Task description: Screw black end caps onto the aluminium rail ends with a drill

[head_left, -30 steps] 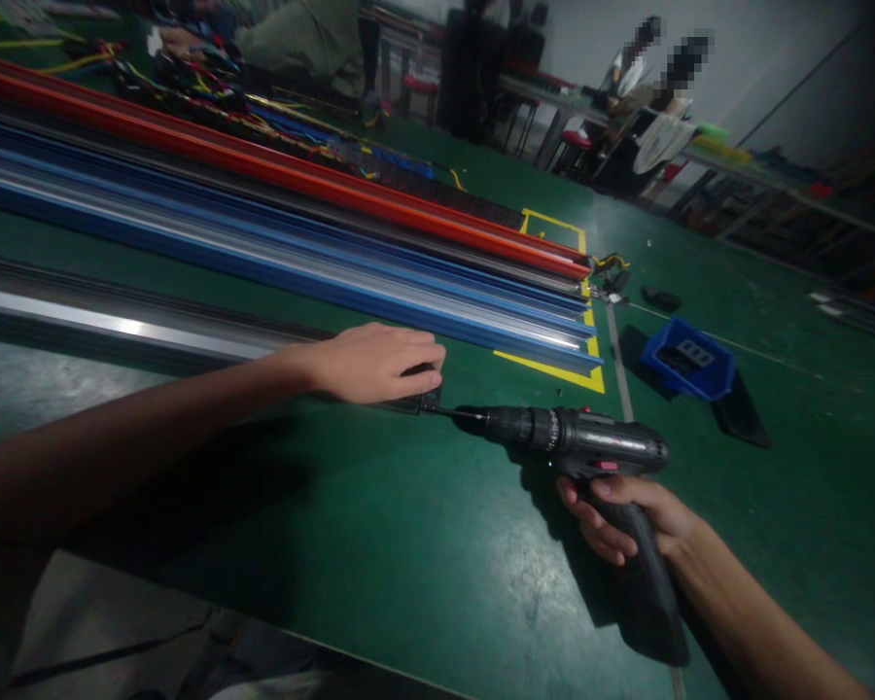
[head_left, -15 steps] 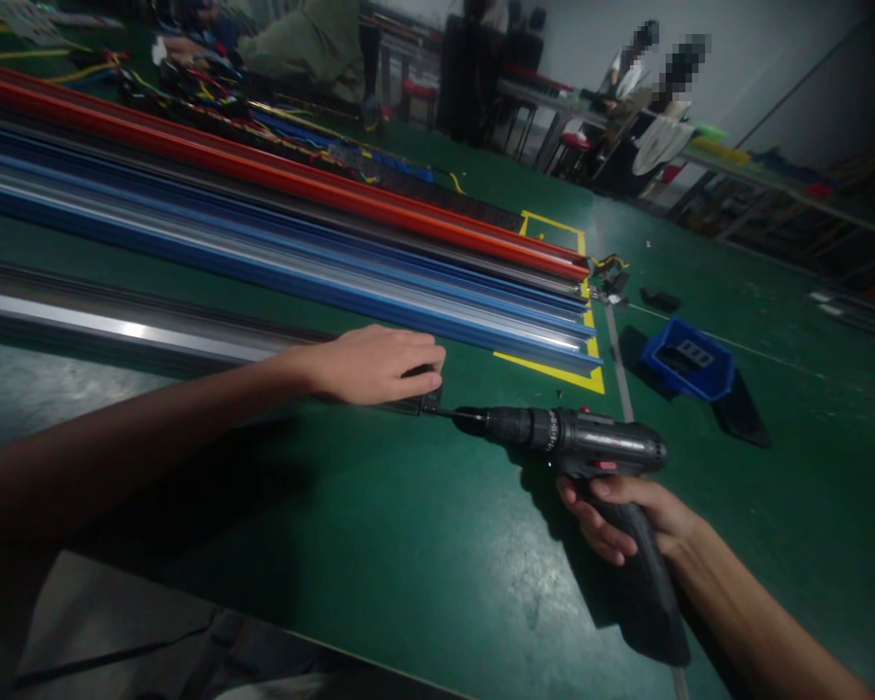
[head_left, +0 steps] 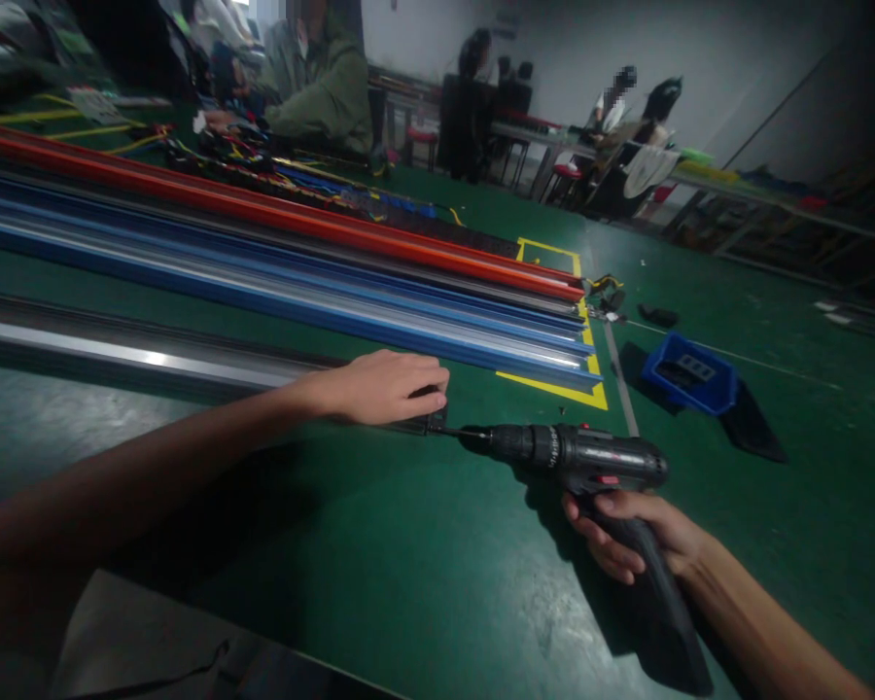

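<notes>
My right hand [head_left: 638,535] is wrapped round the handle of a black cordless drill [head_left: 605,459]. Its long bit [head_left: 463,433] points left and meets the end of a dark metal profile [head_left: 153,358] lying along the table. Over that end my left hand [head_left: 386,387] is closed, its fingers curled down round the profile and a small black end piece [head_left: 436,418]. The underside of the left fingers is hidden. A small screw [head_left: 562,411] lies on the table just beyond the drill.
Blue profiles [head_left: 408,335] and a red profile [head_left: 298,219] lie side by side behind, their ends inside yellow tape [head_left: 554,389]. To the right stands a blue bin [head_left: 689,374]. Wire bundles [head_left: 262,160] and a person in a green sleeve [head_left: 328,107] are across the table.
The whole view has shifted, so the scene sits slightly lower in the picture. Both hands and the drill keep about the same places against the profile.
</notes>
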A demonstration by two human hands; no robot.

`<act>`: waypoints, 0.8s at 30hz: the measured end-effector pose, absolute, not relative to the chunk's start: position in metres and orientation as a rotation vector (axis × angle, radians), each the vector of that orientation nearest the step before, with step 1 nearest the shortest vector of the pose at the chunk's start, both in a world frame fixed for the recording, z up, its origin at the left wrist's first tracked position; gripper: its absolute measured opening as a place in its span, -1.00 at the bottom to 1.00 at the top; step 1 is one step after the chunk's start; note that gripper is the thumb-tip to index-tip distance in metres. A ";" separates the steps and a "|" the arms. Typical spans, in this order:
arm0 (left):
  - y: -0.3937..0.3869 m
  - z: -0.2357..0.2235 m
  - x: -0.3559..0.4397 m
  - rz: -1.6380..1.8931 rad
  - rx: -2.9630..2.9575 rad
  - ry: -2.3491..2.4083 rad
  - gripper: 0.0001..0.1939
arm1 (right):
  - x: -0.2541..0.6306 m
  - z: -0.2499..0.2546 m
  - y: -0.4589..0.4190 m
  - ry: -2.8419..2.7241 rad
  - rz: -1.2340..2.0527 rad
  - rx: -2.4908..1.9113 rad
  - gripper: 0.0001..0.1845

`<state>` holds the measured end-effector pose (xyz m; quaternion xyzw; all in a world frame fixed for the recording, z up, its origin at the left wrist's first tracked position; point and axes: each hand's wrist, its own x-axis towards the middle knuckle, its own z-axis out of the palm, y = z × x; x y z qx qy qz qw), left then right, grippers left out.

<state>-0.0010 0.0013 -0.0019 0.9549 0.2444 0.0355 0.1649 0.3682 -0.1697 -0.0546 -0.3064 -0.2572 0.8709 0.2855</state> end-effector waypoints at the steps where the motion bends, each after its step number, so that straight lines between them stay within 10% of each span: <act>1: 0.001 -0.002 -0.001 0.103 2.724 0.696 -0.64 | 0.368 -0.055 -0.169 -0.695 2.329 -0.810 -0.71; 24: 0.000 0.003 0.000 0.076 2.755 0.715 -0.62 | 0.368 -0.063 -0.166 -0.737 2.293 -0.878 -0.67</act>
